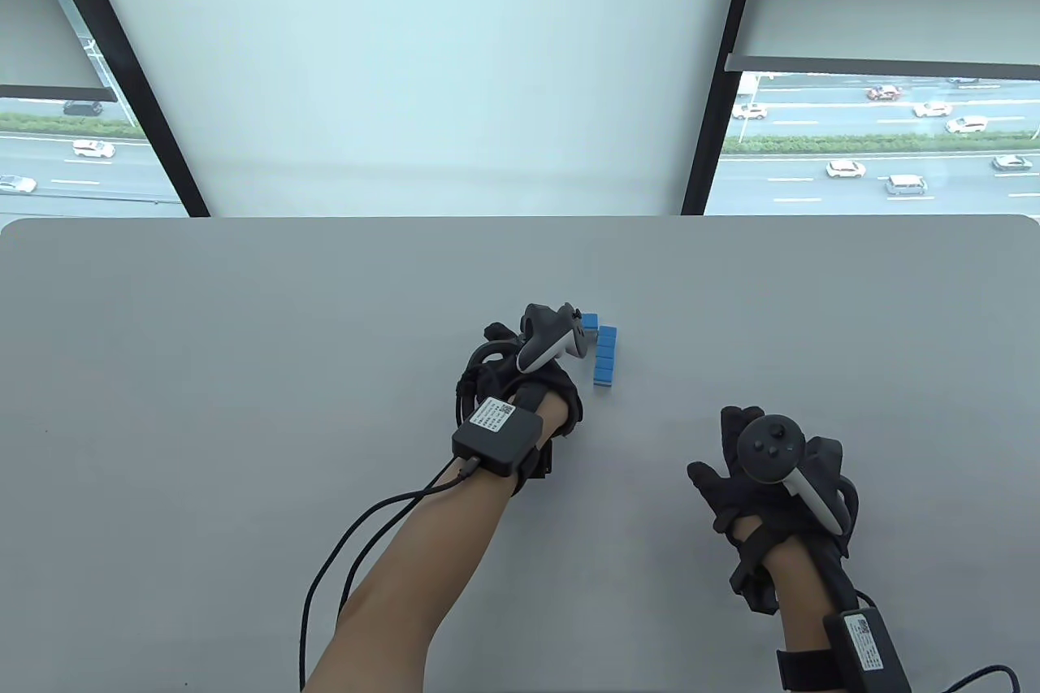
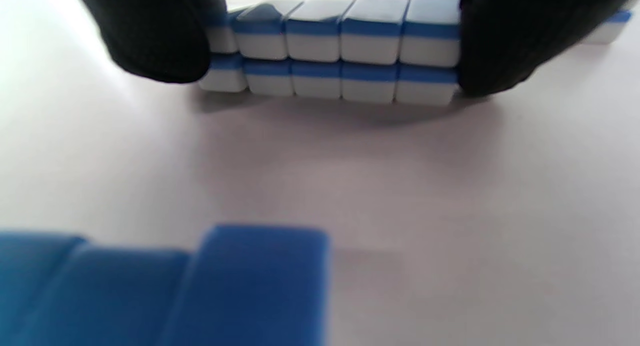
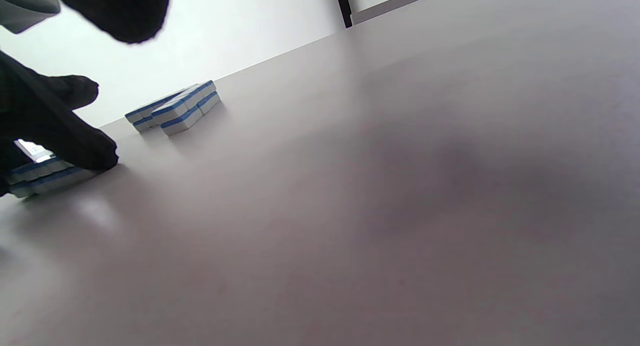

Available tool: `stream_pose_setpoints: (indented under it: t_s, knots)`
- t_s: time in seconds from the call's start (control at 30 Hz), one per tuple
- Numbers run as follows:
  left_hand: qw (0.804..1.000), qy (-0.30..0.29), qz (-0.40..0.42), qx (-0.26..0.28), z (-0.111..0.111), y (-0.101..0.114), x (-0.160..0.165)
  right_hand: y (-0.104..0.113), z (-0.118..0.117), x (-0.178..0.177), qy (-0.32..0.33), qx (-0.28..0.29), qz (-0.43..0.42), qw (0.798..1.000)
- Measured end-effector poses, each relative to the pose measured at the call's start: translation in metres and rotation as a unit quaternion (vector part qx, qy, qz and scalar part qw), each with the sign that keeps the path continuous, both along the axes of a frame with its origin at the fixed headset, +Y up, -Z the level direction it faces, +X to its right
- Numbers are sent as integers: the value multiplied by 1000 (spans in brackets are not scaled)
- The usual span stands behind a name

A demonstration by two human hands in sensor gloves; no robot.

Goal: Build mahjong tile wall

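Broadly, the grey table [image 1: 244, 368] carries the left hand [image 1: 520, 384] near its middle and the right hand [image 1: 772, 482] nearer the person. Left fingers [image 2: 155, 36] bracket both ends of a two-layer row of mahjong tiles [image 2: 345, 51], clamping it. Right fingers lie relaxed, holding nothing. More blue-backed tiles [image 1: 604, 356] sit just beside.

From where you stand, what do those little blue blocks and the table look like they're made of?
The mahjong tiles look like hard moulded plastic, a blue layer over white, smooth with rounded edges. The table seems to be a matte grey laminate, showing only soft reflections; I can't tell its core.
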State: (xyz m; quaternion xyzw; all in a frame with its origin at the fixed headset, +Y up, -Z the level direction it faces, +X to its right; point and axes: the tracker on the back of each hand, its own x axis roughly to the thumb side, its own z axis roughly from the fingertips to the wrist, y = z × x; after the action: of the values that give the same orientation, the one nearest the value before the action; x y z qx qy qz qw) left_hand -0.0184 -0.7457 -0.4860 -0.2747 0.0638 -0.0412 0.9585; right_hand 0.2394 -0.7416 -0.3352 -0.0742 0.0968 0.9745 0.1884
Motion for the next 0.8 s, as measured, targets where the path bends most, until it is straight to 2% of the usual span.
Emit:
stream_pose_setpoints:
  t_s: [0.37, 0.8]
  knots:
    - [1000, 24, 0, 10, 4, -1, 31, 0, 1, 0, 0, 1, -1, 1000]
    - [999, 51, -6, 5, 5, 0, 44, 3, 2, -1, 4, 6, -9, 1000]
